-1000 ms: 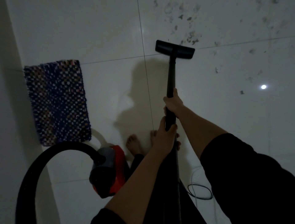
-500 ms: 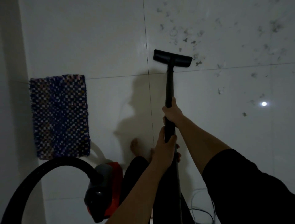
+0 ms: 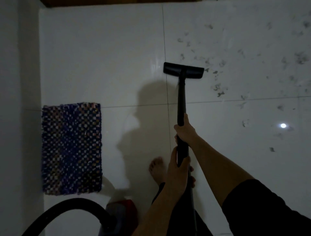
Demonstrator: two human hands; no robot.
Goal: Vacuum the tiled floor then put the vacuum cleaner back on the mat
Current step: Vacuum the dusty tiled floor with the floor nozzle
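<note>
Both my hands grip the black vacuum wand (image 3: 182, 99). My right hand (image 3: 185, 131) holds it higher up, and my left hand (image 3: 177, 173) holds it just below. The flat black floor nozzle (image 3: 183, 70) rests on the white tiled floor (image 3: 104, 55), at the left edge of scattered dark debris (image 3: 217, 87). The red and grey vacuum body (image 3: 122, 214) sits on the tiles at the bottom, with its black hose (image 3: 70, 204) arching to the left. A blue checkered mat (image 3: 71, 148) lies at the left by the wall.
A white wall (image 3: 18, 101) runs down the left side. A dark wooden edge (image 3: 117, 1) crosses the top of the view. My bare foot (image 3: 157, 170) stands beside the wand. More dark debris (image 3: 299, 58) is spread over the right tiles. A light reflection (image 3: 283, 125) shines on the floor.
The view has tilted upward, so mat, vacuum body and nozzle sit lower in the frame. The nozzle has shifted forward across the tile joint toward the debris. Both hands keep their grip.
</note>
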